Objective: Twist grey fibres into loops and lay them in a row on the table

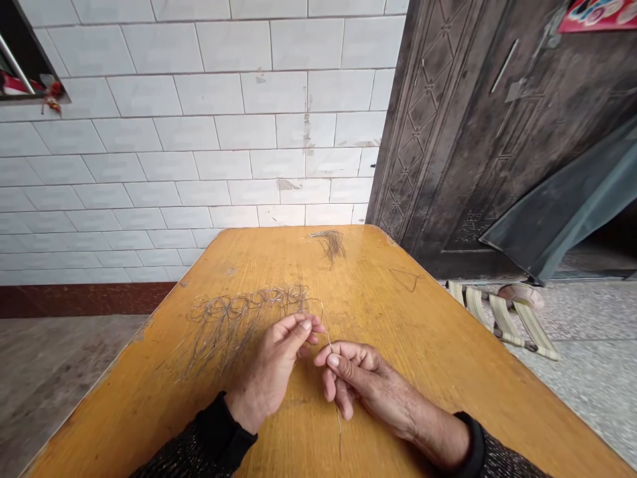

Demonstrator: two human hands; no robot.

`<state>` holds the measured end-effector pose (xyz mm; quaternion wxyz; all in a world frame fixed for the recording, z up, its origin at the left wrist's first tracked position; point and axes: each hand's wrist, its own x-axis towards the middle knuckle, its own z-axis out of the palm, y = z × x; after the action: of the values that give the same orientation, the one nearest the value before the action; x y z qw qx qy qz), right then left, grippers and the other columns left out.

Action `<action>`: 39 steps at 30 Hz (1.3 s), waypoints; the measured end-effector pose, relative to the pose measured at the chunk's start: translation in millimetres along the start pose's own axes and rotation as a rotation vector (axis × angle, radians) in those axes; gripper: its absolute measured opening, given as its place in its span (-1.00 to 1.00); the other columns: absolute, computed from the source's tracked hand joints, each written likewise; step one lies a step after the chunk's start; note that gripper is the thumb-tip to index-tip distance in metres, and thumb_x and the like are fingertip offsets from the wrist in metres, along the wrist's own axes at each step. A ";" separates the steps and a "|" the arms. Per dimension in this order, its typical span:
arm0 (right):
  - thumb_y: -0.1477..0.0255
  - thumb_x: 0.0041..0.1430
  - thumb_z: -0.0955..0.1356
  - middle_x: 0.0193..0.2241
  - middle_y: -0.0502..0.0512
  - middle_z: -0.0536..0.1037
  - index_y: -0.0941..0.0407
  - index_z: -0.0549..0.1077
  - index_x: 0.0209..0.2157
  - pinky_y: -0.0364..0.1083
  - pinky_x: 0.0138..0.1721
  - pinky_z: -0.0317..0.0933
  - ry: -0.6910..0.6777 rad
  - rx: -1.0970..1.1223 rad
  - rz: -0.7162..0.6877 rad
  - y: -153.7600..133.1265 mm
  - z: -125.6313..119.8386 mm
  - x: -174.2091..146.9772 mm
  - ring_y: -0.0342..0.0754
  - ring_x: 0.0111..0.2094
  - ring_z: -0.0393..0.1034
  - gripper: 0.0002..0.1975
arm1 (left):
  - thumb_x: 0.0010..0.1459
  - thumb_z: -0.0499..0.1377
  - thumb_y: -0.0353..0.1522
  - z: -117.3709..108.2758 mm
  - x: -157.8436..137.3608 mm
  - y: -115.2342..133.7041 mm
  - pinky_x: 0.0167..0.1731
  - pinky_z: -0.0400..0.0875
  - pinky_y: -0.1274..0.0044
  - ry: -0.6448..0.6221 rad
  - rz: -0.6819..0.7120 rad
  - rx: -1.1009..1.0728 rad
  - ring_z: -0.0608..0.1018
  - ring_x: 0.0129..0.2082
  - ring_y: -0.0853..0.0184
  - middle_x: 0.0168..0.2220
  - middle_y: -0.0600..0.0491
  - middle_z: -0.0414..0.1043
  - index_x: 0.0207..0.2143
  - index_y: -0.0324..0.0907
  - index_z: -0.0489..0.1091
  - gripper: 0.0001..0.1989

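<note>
A thin wire (340,435) runs between my hands above the table, with its lower end hanging below my right hand. My right hand (365,382) pinches this wire between thumb and forefinger, the other fingers loosely curled. My left hand (279,362) is closed, thumb against forefinger, with the wire at its fingertips; the exact contact is partly hidden. Just beyond and left of my left hand lies a row of looped thin wires (239,309), their loose ends trailing toward me.
The wooden table (398,332) reaches to a white tiled wall (213,126). On its far part lies a small bundle of wires (333,245), and a bent single wire (411,279) is to the right. A striped, strapped seat (502,318) stands beside the table near a dark door (462,133).
</note>
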<state>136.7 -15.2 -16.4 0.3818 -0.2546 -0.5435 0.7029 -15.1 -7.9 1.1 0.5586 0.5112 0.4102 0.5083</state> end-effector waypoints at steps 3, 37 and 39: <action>0.18 0.11 0.26 -0.61 -0.02 0.47 0.21 0.39 -0.33 -0.29 -0.70 0.07 -0.016 -0.054 0.048 3.2 0.7 0.2 -0.31 -0.75 0.26 -0.66 | 0.09 0.10 -0.22 1.4 -1.1 2.7 -0.31 0.31 0.53 -0.129 0.012 -0.006 0.40 -0.34 0.37 -0.34 0.01 0.36 -0.33 -0.23 0.38 -0.76; 0.32 -0.02 0.39 -0.61 -0.07 0.43 0.19 0.45 -0.44 -0.26 -0.65 0.01 0.225 0.043 -0.054 -16.9 -15.5 1.9 -0.35 -0.73 0.16 -0.80 | 0.04 0.12 -0.37 12.8 -8.5 -3.8 -0.46 0.15 0.57 -0.323 -0.137 -0.026 0.28 -0.51 0.48 -0.49 0.10 0.28 -0.43 -0.25 0.33 -0.90; 0.33 -0.02 0.39 -0.63 -0.07 0.43 0.19 0.45 -0.42 -0.26 -0.66 0.01 0.215 0.057 -0.047 -16.9 -17.2 1.8 -0.34 -0.73 0.16 -0.81 | 0.04 0.14 -0.33 12.7 -8.6 -4.3 -0.43 0.17 0.57 -0.336 -0.193 -0.111 0.30 -0.49 0.46 -0.47 0.08 0.29 -0.39 -0.25 0.33 -0.86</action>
<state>153.3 -2.0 -4.9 0.4615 -0.3045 -0.4849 0.6776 -3.3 -18.2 -1.9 0.6927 0.5157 0.3297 0.3815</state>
